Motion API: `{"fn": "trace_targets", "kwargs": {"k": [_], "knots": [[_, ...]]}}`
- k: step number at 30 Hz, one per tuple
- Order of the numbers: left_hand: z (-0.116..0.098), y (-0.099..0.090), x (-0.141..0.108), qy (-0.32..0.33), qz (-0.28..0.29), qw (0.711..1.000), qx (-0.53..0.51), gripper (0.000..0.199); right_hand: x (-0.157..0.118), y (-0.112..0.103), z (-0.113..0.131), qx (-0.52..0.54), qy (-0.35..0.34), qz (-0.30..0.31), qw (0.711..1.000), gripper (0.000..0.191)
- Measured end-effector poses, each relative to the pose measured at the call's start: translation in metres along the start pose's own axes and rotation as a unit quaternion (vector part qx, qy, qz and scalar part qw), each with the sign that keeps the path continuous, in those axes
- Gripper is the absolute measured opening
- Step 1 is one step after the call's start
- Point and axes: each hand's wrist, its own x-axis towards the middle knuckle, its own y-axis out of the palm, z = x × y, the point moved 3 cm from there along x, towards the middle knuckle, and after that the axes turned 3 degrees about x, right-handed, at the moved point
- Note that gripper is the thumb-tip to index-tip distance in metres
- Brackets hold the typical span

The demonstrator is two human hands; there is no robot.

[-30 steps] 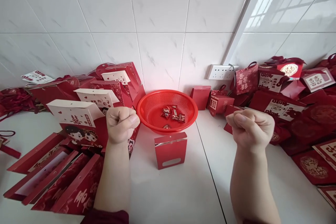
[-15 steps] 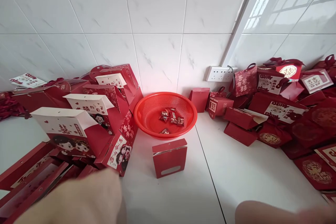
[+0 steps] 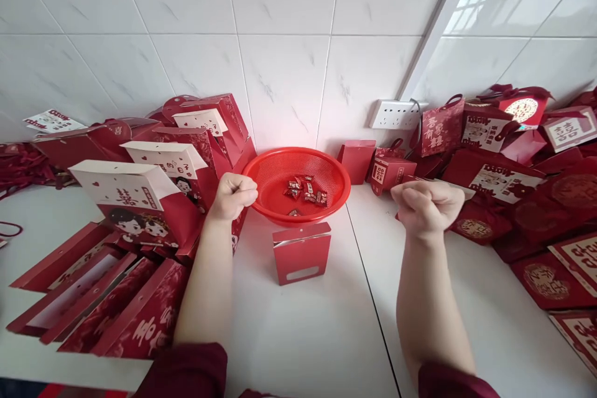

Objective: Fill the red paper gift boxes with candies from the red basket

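Observation:
My left hand point(image 3: 233, 196) is closed in a fist with nothing showing in it, just left of the red plastic basket point(image 3: 249, 181). Several wrapped candies point(image 3: 308, 194) lie inside the basket. My right hand point(image 3: 428, 204) also makes a fist, with nothing visible in it, over the right side of the counter and in front of some red gift boxes. Between my forearms a small red box point(image 3: 302, 255) stands upright on the counter, with a pale oval on its front.
Upright and leaning red boxes, some with white tops point(image 3: 116, 183), crowd the left side. On the right, a pile of decorated red boxes point(image 3: 506, 183) rests against the tiled wall. A wall socket point(image 3: 396, 115) sits above the white counter point(image 3: 321, 329).
Both hands have risen from the bottom edge, blurred or partly cut off, into the middle of the view as fists. The camera view has shifted slightly; the boxes and basket look undisturbed.

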Motion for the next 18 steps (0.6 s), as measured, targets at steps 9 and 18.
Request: {"fn": "trace_targets", "kwargs": {"k": [9,18], "knots": [[-0.009,0.009,-0.001,-0.045,-0.008,0.998,0.031,0.058,0.005,0.011,0.019,0.163,-0.066,0.022,0.984,0.052],[-0.048,0.050,-0.009,-0.290,0.246,0.857,0.347,0.054,-0.011,0.052,0.048,-0.139,0.145,0.408,0.891,0.028]]}}
